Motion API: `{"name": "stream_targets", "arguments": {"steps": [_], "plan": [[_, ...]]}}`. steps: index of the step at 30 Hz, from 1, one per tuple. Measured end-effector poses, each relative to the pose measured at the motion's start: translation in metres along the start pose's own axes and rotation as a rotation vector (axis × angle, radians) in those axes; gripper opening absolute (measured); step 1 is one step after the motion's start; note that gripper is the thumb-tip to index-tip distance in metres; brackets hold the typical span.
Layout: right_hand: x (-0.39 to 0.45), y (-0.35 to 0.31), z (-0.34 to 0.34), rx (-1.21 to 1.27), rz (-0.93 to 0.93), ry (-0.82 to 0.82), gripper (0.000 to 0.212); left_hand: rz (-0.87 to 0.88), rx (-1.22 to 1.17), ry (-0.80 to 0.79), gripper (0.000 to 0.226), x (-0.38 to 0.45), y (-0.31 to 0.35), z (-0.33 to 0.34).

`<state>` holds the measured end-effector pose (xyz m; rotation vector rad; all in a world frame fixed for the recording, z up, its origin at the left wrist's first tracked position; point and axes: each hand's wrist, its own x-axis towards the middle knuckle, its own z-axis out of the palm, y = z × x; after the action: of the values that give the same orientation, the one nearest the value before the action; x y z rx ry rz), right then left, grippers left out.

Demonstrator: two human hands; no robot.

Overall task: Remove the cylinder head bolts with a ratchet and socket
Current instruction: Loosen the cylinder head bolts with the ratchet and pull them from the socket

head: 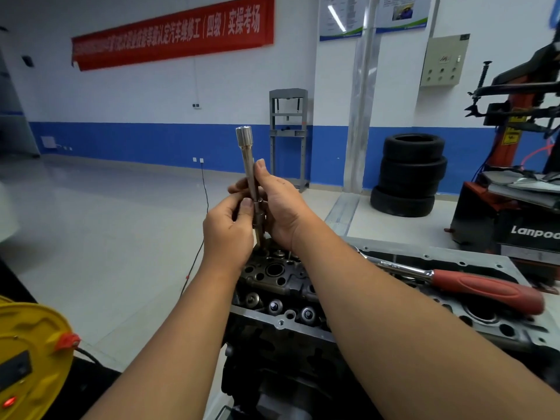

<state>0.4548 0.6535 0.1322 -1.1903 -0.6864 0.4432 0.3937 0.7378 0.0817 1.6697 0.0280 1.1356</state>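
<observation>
Head view: both hands, left hand [230,225] and right hand [280,207], grip the upright bolt [251,177] above the cylinder head's [272,280] far end, while the ratchet [454,283] lies along its right edge.

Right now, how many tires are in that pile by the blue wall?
3, all in one stack: the bottom tire on the floor, the middle tire on it, and the top tire above. More could be hidden behind the stack.

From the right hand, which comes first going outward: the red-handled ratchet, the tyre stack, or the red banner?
1. Red-handled ratchet, lying on the engine, right of the right hand.
2. Tyre stack, on the floor, farther right.
3. Red banner, on the back wall.
</observation>
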Motion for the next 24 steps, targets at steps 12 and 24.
{"name": "stream_targets", "arguments": {"steps": [12, 24], "plan": [[0.0001, 0.0019, -0.0014, 0.025, 0.015, 0.007, 0.047, 0.023, 0.05, -0.011, 0.027, 0.001, -0.0017, 0.0007], [-0.0045, 0.001, -0.0006, 0.009, -0.022, 0.004, 0.036, 0.031, 0.069, 0.025, 0.019, 0.0022, -0.0026, -0.0009]]}}
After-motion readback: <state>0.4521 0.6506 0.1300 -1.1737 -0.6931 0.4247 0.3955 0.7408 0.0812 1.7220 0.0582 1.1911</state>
